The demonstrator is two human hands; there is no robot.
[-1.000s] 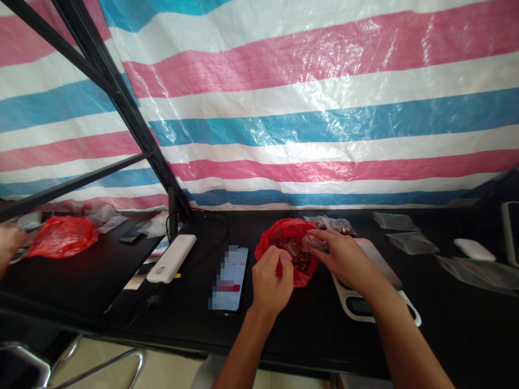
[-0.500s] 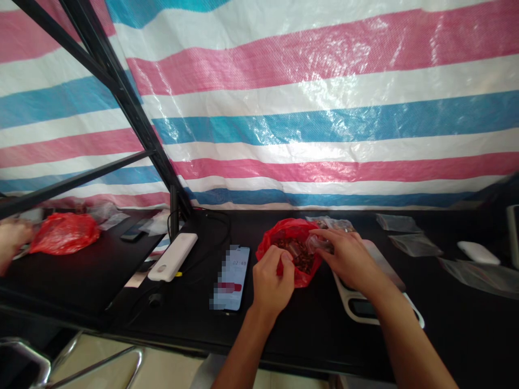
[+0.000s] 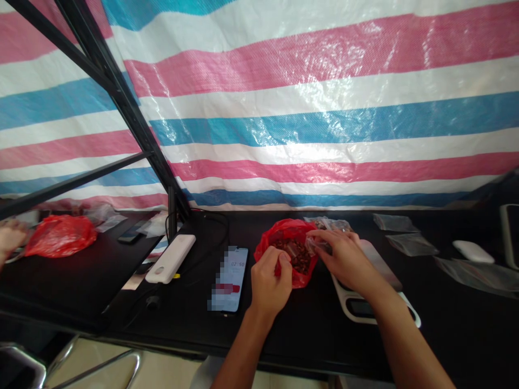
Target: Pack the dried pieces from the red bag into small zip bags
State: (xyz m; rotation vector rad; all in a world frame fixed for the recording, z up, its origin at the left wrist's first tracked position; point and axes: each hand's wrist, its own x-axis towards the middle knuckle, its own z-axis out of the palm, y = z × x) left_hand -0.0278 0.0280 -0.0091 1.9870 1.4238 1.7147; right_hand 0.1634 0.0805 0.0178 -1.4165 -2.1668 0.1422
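Observation:
A red plastic bag (image 3: 284, 233) lies open on the black table (image 3: 284, 329), holding several small brown pieces (image 3: 298, 255). My left hand (image 3: 270, 283) pinches the bag's near rim. My right hand (image 3: 344, 256) holds a small clear plastic bag (image 3: 314, 244) at the red bag's right side, over the brown pieces. Under my right wrist sits a white kitchen scale (image 3: 377, 308).
A phone (image 3: 230, 279) and a white power bank (image 3: 171, 258) lie left of the red bag. Clear bags (image 3: 411, 244), a filled one (image 3: 332, 223) and a white object (image 3: 472, 251) lie to the right. Another person's hand (image 3: 10, 237) works by a second red bag (image 3: 60, 235) at far left.
My hands have barely moved at the red bag. The other person's hand at far left has shifted slightly.

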